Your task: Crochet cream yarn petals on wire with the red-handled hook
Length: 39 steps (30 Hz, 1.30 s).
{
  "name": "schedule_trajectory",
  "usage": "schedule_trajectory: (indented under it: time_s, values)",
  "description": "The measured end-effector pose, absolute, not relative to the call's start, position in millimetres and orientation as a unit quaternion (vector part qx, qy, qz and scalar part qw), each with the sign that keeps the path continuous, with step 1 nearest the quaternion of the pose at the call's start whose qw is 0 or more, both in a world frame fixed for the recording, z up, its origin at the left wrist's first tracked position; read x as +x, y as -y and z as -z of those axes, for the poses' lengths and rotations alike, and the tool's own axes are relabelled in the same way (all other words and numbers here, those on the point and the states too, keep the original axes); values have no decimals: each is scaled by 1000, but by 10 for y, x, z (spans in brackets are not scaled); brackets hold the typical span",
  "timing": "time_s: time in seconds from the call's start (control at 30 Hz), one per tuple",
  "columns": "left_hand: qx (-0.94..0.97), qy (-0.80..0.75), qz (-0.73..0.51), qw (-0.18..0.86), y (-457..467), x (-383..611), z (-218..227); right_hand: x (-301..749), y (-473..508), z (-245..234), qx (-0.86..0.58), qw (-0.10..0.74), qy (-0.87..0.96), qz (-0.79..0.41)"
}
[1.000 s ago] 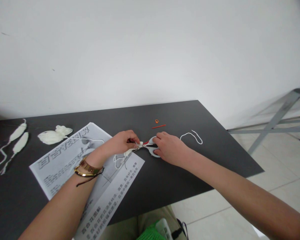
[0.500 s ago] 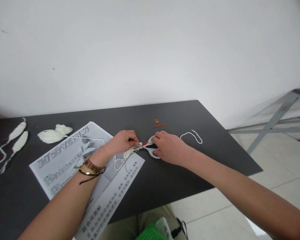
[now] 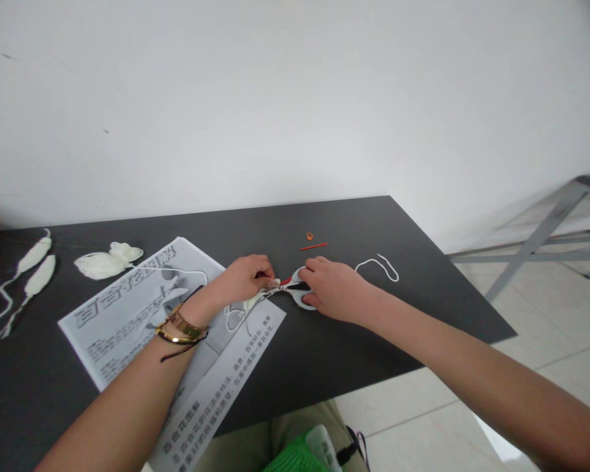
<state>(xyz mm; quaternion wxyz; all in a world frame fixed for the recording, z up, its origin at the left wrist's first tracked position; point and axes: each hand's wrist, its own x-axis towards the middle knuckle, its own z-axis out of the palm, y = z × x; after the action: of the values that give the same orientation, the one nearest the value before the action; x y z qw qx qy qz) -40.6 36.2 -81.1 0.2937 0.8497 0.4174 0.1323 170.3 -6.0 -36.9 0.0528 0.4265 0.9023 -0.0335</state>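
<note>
White-handled scissors (image 3: 297, 287) are in the fingers of my right hand (image 3: 332, 288), handles spread apart and blades pointing left. My left hand (image 3: 246, 282) pinches a small cream crocheted piece (image 3: 252, 303) right at the blades; much of it is hidden under the fingers. Loose yarn (image 3: 235, 318) from it curls over the printed sheet (image 3: 211, 387) below. A bracelet and a watch sit on my left wrist. Beyond the scissors lie a red needle (image 3: 313, 246) and an orange stitch marker (image 3: 309, 236).
A cut white yarn piece (image 3: 384, 262) lies right of my hand. At left are a ball of cream yarn (image 3: 103, 265) and two crocheted pieces (image 3: 40, 275) with tails. A green mesh item (image 3: 297, 455) rests at my lap. Behind the dark table (image 3: 373, 223) stands a white wall.
Both hands stay almost in place at the scissors and the crocheted piece. The view shifts very slightly; nothing else visibly differs.
</note>
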Motion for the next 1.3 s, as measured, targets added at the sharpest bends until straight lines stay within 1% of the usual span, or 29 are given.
schedule_trajectory:
  time_s: [0.17,0.5,0.73,1.1,1.3]
  values:
    - [859,-405,-128,285,-372,-391,823,1680,57,368,429,65,-900,32]
    - [864,-408,-116,269,-373,-374,823,1680,60,355,423,65,-903,30]
    - [871,-406,-109,255,-371,-362,827,1681,66,334,411,51,-910,33]
    - [879,-402,-105,233,-375,-347,858,1660,54,356,414,71,-907,30]
    - [882,-399,-108,227,-376,-344,879,1661,66,339,410,62,-910,23]
